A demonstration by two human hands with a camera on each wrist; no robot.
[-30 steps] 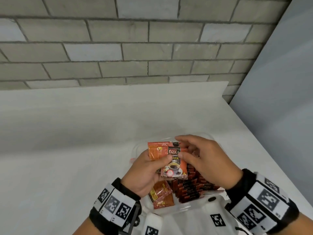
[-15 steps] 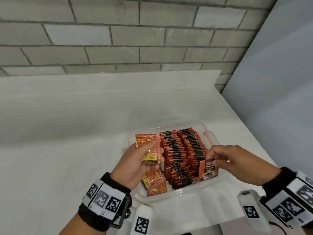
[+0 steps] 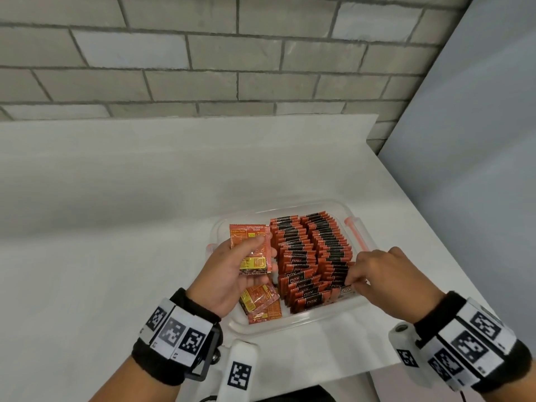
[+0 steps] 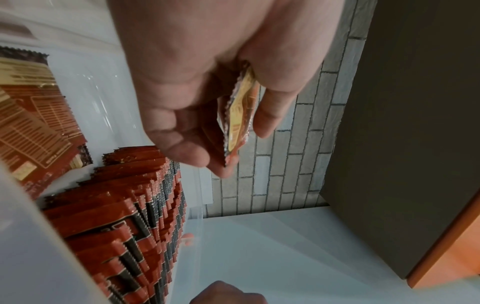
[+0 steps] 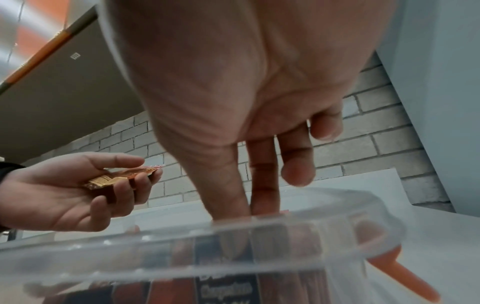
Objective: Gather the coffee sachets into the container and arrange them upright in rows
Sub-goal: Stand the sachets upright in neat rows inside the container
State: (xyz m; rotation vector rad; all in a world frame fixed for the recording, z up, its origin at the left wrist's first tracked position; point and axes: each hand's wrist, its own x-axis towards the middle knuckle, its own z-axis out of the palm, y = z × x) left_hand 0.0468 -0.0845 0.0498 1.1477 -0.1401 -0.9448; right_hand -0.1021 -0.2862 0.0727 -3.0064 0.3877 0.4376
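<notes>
A clear plastic container (image 3: 293, 326) sits on the white table, holding two rows of orange-and-black coffee sachets (image 3: 310, 256) standing on edge. My left hand (image 3: 232, 274) hovers over the container's left side and grips a few orange sachets (image 3: 251, 248) between thumb and fingers; the held sachets (image 4: 239, 117) show edge-on in the left wrist view. My right hand (image 3: 377, 274) reaches into the near right corner and pinches one sachet (image 3: 345, 291) at the front of the right row. Through the container wall (image 5: 233, 253) my fingers (image 5: 262, 181) point down among the sachets. Loose sachets (image 3: 261, 303) lie flat at the near left.
The white table (image 3: 116, 242) ends at a grey brick wall (image 3: 203, 68) behind and a pale panel (image 3: 478, 169) on the right. The container has orange latches (image 3: 355, 230) on its sides. The table's right edge runs close to my right wrist.
My right hand carried one sachet from my left hand's bundle to the near right corner and lowered it into the right row. The left hand stayed over the container, still holding its sachets.
</notes>
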